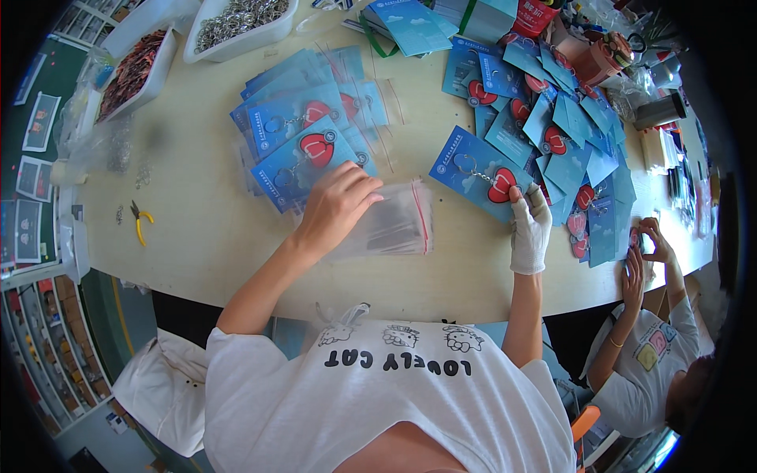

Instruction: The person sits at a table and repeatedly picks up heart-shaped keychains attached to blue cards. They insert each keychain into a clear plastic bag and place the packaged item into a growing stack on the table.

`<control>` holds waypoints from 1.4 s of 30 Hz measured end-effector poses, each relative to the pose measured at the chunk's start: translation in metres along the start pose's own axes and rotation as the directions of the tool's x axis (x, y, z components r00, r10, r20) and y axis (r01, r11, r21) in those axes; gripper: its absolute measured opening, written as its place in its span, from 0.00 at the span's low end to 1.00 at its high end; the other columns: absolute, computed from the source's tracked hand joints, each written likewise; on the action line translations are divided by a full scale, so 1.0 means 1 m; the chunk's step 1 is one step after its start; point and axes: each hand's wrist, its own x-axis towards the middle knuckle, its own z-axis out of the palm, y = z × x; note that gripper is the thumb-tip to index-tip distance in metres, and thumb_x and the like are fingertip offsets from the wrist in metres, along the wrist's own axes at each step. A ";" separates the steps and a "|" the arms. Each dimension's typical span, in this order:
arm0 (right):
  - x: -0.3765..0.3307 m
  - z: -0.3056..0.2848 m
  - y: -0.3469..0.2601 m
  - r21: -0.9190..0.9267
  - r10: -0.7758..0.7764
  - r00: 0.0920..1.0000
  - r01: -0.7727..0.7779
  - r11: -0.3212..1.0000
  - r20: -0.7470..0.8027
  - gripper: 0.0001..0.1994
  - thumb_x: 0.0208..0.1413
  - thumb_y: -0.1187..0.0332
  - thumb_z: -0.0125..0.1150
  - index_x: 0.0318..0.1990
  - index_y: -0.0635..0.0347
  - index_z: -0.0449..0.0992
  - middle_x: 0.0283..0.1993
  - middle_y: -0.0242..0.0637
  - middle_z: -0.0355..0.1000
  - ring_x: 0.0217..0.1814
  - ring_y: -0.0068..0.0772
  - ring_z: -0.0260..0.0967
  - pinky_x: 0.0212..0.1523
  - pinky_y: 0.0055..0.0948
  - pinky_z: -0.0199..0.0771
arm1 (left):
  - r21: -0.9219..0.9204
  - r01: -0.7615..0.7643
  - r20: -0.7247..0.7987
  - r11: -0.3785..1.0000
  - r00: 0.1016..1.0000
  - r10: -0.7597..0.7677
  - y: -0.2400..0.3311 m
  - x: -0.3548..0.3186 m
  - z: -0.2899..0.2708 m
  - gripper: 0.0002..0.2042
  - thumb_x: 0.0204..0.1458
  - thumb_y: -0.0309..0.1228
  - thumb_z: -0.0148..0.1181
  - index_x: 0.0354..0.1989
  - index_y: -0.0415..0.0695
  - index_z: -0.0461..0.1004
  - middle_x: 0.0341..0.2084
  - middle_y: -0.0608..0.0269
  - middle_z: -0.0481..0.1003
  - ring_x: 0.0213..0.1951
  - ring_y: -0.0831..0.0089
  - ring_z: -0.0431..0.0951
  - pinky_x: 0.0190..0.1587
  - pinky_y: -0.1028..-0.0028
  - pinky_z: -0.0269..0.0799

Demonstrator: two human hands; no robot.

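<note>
My right hand (530,225), in a white glove with bare fingertips, pinches the lower right corner of a blue card (457,167). That card carries a keychain (502,184) with a red heart-like pendant and a metal ring. My left hand (337,203) is bare, its fingers drawn together between a pile of bagged cards (272,126) and a stack of clear zip bags (394,225) with red seal strips. Whatever may be between those fingers is hidden. The topmost bagged card (296,169) lies just beyond my left hand.
At the right spreads a heap of blue cards (568,118) with red keychains. White bins hold metal rings (240,24) and red pieces (134,71) at the far left. Yellow-handled pliers (140,223) lie on the left. A co-worker's hands (643,264) are at the table's right edge.
</note>
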 end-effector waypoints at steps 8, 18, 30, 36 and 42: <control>0.003 0.005 -0.008 -0.024 0.010 0.998 -0.008 1.000 0.067 0.13 0.57 0.66 0.61 0.46 0.65 0.71 0.36 0.23 0.69 0.32 0.09 0.57 0.31 0.12 0.55 | -0.222 0.101 -0.046 0.970 0.992 -0.114 -0.009 -0.003 -0.007 0.08 0.39 0.22 0.71 0.25 0.39 0.75 0.32 0.60 0.79 0.33 0.70 0.76 0.35 0.73 0.72; 0.014 0.024 -0.025 0.011 -0.075 0.981 0.074 0.997 0.178 0.14 0.59 0.67 0.59 0.47 0.66 0.68 0.35 0.23 0.64 0.34 0.11 0.55 0.32 0.13 0.57 | -0.597 0.667 0.549 0.445 0.745 -0.379 -0.009 0.016 -0.035 0.02 0.47 0.23 0.67 0.27 0.38 0.80 0.32 0.60 0.79 0.33 0.80 0.77 0.38 0.80 0.72; 0.025 0.007 -0.028 -0.004 -0.104 0.950 0.110 0.994 0.294 0.14 0.59 0.69 0.57 0.50 0.66 0.67 0.39 0.24 0.66 0.39 0.12 0.60 0.40 0.13 0.60 | -0.572 0.714 0.601 0.404 0.700 -0.385 -0.007 0.021 -0.029 0.04 0.47 0.24 0.68 0.28 0.38 0.80 0.28 0.65 0.79 0.31 0.83 0.76 0.36 0.83 0.72; 0.022 0.008 -0.026 0.061 -0.093 0.918 0.075 0.995 0.386 0.15 0.59 0.69 0.58 0.51 0.65 0.67 0.40 0.25 0.69 0.40 0.12 0.62 0.40 0.12 0.61 | -0.596 0.732 0.623 0.330 0.681 -0.385 -0.006 0.021 -0.027 0.07 0.47 0.28 0.69 0.30 0.38 0.79 0.25 0.65 0.79 0.31 0.80 0.77 0.36 0.81 0.71; 0.031 -0.012 -0.037 -0.095 0.014 0.858 0.040 0.995 0.513 0.21 0.58 0.71 0.58 0.57 0.70 0.64 0.45 0.31 0.71 0.45 0.14 0.67 0.44 0.15 0.66 | -0.607 0.740 0.651 0.290 0.672 -0.353 0.001 0.023 -0.027 0.04 0.48 0.27 0.67 0.29 0.41 0.79 0.24 0.66 0.79 0.25 0.83 0.76 0.29 0.83 0.68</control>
